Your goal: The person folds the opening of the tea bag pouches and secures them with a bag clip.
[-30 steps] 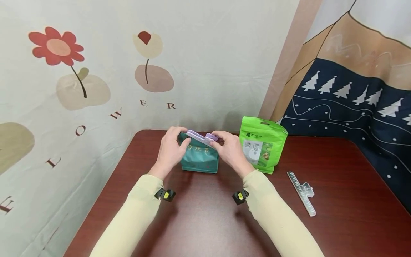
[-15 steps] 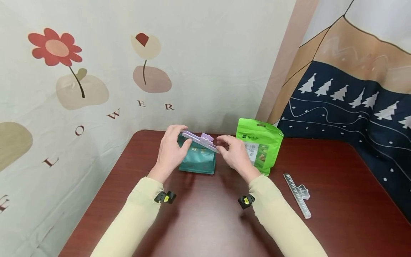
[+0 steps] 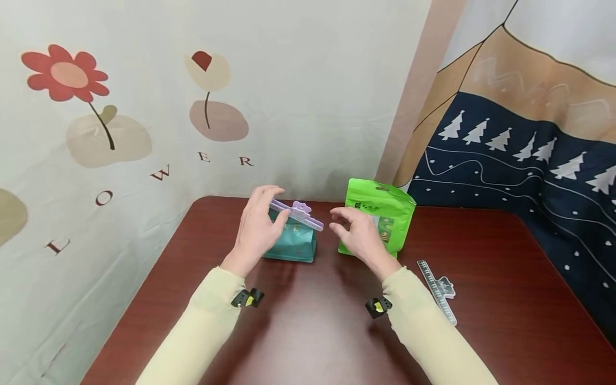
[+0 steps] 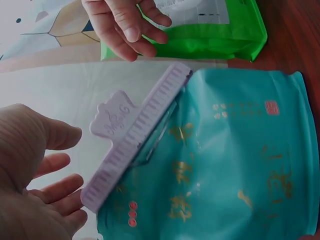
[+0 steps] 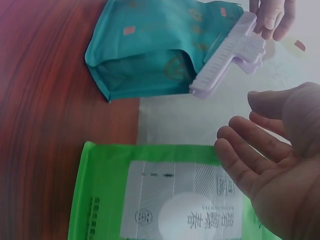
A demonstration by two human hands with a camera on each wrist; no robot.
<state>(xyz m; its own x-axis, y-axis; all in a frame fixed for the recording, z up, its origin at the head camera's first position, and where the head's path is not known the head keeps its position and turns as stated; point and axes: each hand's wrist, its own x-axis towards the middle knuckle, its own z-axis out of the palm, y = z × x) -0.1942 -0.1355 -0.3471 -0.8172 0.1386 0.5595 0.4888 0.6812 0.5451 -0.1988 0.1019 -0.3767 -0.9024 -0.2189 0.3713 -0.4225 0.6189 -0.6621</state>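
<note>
A purple sealing clip (image 3: 299, 215) with a piano-key pattern sits across the top of a teal pouch (image 3: 294, 245), which stands on the table. The clip slants, its right end lower. My left hand (image 3: 257, 222) is beside the clip's left end, thumb and fingers apart; in the left wrist view its fingertips lie close to that end, and I cannot tell whether they touch. My right hand (image 3: 358, 232) is off the clip's right end, fingers loosely bent around nothing, in front of a bright green pouch (image 3: 403, 216).
A clear sealing clip (image 3: 438, 291) lies on the red-brown table (image 3: 510, 294) to the right, partly behind the right sleeve. A printed cloth (image 3: 308, 96) hangs behind the table.
My right hand has let go of the purple clip and moved right. My left hand's thumb and fingers have come away from the pouch top. The clip stays on the teal pouch.
</note>
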